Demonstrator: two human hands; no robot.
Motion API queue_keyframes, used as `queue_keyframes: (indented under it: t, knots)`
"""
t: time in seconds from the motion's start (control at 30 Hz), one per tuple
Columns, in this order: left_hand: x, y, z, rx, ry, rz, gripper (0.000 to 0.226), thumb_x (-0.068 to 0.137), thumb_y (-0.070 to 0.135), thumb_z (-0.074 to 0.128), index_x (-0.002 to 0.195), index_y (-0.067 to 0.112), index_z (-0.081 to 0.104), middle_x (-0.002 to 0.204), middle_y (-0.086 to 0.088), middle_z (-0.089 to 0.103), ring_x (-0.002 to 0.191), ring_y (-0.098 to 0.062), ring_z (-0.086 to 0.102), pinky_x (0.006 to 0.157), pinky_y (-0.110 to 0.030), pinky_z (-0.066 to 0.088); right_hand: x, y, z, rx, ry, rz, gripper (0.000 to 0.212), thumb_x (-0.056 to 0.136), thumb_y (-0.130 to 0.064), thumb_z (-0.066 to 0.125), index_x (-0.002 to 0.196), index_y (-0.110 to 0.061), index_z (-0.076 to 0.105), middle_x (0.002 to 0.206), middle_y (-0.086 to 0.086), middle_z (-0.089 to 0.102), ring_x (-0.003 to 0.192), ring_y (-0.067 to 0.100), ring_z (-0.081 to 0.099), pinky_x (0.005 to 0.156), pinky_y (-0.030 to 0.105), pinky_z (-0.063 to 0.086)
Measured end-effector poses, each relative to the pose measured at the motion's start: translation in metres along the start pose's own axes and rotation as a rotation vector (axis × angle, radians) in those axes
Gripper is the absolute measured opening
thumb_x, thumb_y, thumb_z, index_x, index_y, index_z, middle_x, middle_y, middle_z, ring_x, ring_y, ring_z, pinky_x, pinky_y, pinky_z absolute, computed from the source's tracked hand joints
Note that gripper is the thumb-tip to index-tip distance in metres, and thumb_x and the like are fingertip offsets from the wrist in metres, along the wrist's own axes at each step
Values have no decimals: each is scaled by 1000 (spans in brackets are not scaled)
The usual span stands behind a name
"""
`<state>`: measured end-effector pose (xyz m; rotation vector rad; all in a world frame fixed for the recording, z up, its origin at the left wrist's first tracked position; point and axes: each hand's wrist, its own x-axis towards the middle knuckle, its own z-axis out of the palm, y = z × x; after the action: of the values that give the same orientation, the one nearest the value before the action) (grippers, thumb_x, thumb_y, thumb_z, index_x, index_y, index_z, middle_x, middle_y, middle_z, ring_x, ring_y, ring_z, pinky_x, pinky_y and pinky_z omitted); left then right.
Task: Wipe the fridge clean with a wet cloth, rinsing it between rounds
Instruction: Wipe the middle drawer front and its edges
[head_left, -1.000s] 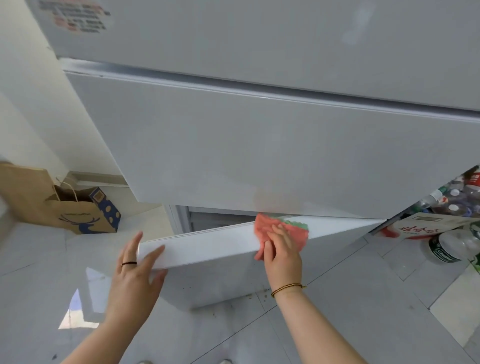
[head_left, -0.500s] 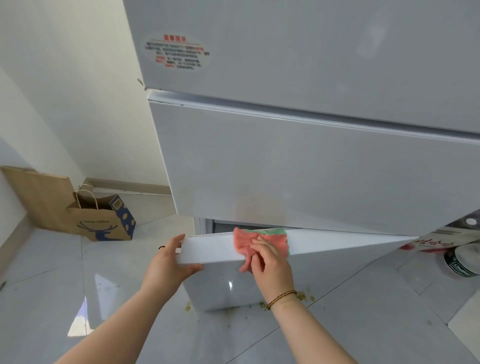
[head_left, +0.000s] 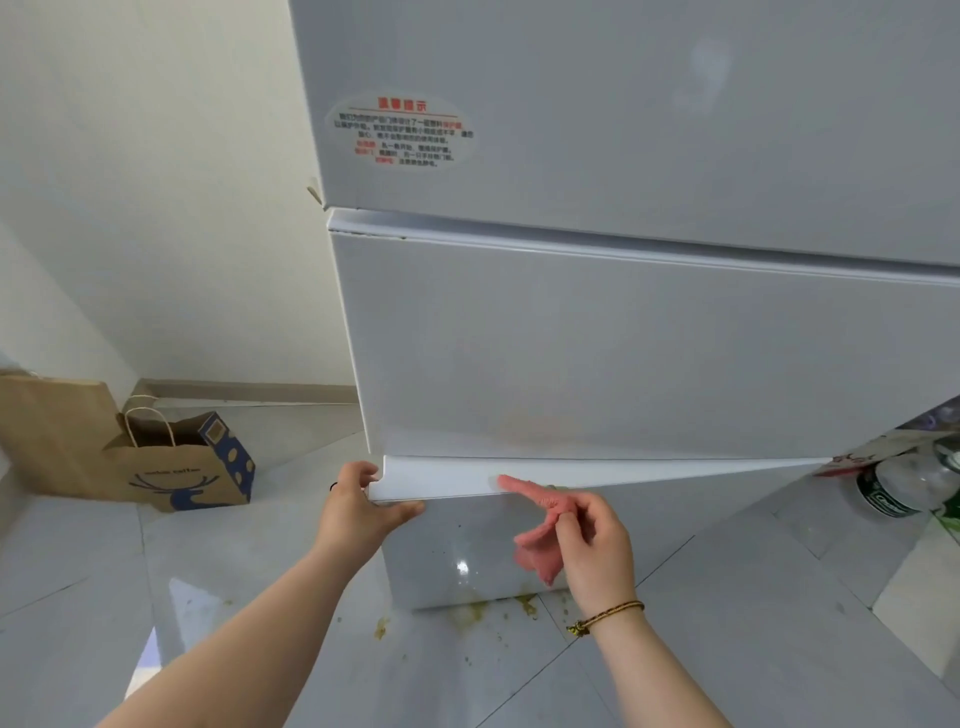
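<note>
Grey tiled floor (head_left: 779, 623), white fridge (head_left: 623, 338) ahead. The pink cloth (head_left: 535, 551) is pinched in my right hand (head_left: 597, 545), its tip touching the top edge of the bottom door (head_left: 649, 473), which is ajar. My left hand (head_left: 358, 512) grips that door's left corner. I judge the step to be wiping this edge. Next: drag the cloth along it, then rinse (yellow spatter (head_left: 478, 610) below). A paper bag (head_left: 171, 467) by the wall holds a blue box (head_left: 228, 452).

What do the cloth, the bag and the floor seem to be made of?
Cloth: soft pink fabric, perhaps microfibre; it droops limply from the right hand. Bag: matt brown paper, creased, with cord handles. Floor: glossy grey tiles, probably ceramic; joint lines and reflections show.
</note>
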<state>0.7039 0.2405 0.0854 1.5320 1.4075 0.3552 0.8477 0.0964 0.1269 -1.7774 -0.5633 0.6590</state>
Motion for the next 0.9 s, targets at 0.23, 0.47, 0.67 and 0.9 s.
queue_keyframes:
  t: [0.23,0.47,0.67,0.9]
  knots:
    - [16,-15,-11,83,-69,-49,62,79,20,69,132,8,41,132,-12,46,120,-25,45,89,-35,41,6,7,-1,160,110,173,28,90,6,43,72,-11,55,72,3,58,71,15,54,65,18,45]
    - [21,-9,-5,-76,-40,34,32,94,21,44,124,13,51,124,-12,55,104,-20,50,82,-32,38,7,17,-5,243,186,240,27,92,2,44,74,-14,56,79,4,59,80,21,54,71,31,44]
    - [16,-17,-4,-118,10,75,36,96,26,37,128,15,49,123,-10,56,111,-23,49,83,-28,32,13,29,-13,466,176,248,26,95,-2,39,78,-12,54,78,4,60,67,12,61,49,15,50]
    - [25,-34,15,-180,101,204,37,90,22,50,126,16,44,116,1,51,117,-19,45,100,-36,33,32,71,-19,420,21,136,35,65,-39,77,77,-13,56,73,1,66,62,7,64,55,23,54]
